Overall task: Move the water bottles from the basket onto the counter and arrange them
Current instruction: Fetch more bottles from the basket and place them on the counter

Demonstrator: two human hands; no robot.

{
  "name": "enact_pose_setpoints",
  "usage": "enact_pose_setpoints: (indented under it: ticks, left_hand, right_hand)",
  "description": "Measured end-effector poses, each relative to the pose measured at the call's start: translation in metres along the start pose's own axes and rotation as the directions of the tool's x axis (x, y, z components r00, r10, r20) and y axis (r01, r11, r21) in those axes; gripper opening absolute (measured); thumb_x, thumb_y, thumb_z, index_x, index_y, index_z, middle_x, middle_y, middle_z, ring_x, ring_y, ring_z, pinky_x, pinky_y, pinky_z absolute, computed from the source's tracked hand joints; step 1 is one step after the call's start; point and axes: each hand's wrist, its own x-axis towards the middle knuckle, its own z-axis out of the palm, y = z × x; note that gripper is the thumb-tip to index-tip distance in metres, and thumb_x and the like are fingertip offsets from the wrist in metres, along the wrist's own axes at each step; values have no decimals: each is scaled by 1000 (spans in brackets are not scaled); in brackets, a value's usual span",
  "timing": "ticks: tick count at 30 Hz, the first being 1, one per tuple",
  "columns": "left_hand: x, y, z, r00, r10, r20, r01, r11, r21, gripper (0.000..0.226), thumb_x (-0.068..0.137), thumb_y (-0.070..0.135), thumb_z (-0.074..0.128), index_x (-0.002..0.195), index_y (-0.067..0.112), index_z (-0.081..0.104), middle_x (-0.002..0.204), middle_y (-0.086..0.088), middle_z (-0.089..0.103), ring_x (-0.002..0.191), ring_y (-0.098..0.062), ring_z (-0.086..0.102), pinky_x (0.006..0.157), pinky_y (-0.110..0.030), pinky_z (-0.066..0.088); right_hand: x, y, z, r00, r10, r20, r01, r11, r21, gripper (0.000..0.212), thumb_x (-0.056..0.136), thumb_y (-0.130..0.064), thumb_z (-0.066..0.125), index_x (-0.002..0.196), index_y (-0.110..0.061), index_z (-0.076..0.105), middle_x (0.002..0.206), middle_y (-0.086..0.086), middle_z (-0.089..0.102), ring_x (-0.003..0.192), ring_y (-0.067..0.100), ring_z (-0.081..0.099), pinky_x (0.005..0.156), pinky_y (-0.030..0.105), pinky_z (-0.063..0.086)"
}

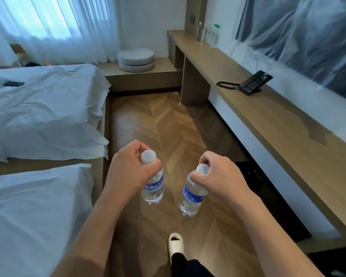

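My left hand (pixel 130 166) grips a clear water bottle (pixel 153 189) with a blue label by its neck, just under the white cap. In my right hand (pixel 220 176) hangs a second water bottle (pixel 191 198) of the same kind, also held at the neck. Both bottles hang upright over the wooden floor in the aisle. The long wooden counter (pixel 288 124) runs along the wall to my right. At its far end stand several bottles (pixel 208 34). No basket is in view.
Two beds with white sheets (pixel 38 108) fill the left side. A black desk phone (pixel 255 82) sits on the counter. Round cushions (pixel 136 58) lie on a low bench at the back. A dark mat (pixel 268 192) lies under the counter. My slippered foot (pixel 176 244) is below.
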Motion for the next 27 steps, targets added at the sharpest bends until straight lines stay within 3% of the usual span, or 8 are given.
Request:
enact_pose_setpoints:
  ticks: [8,12,14,18,22,27]
  left_hand:
    - [226,-50,13,997,-68,25,67,998,13,21,72,30,78,80,28,59,72,10,64,67,-7,64,58,-23,52]
    - [342,-54,0,995,-90,-38,90,996,-20,23,67,32,78,77,23,60,67,4,65,63,-11,63,55,-28,53]
    - [398,-60,-4,994,-66,-92,63,998,-32,22,64,35,76,75,22,61,62,4,65,57,-11,61,52,-28,49]
    - [508,-83,0,990,-80,-118,76,997,-33,18,67,29,77,76,25,62,65,7,66,61,-14,65,57,-40,57]
    - [627,-113,6,998,-11,-60,10,1000,-16,21,68,34,77,81,29,61,73,12,66,68,-8,66,64,-35,60]
    - [774,-129,5,998,45,-52,-47,998,-38,22,70,33,78,83,25,62,74,11,65,68,-9,66,62,-30,58]
  right_hand:
    - [240,-34,31,997,-56,50,55,998,23,28,68,-48,63,77,-24,50,71,-8,59,66,14,59,62,33,55]
    - [360,-63,25,995,-93,17,93,995,28,29,68,-47,65,76,-24,49,70,-8,59,65,13,57,56,28,48]
    - [416,-75,23,995,-100,-3,100,994,44,29,69,-48,65,78,-25,51,70,-9,59,65,12,59,57,29,52]
    - [530,-93,31,996,-94,-7,94,994,58,28,71,-51,63,82,-27,53,74,-11,60,68,12,62,63,30,59]
    - [642,-114,42,995,-91,-30,93,994,52,28,72,-50,64,83,-27,54,75,-11,60,69,12,62,64,28,59]
    - [774,-142,38,997,-33,-73,38,997,63,27,73,-50,66,83,-27,54,75,-11,59,68,11,61,62,25,58]
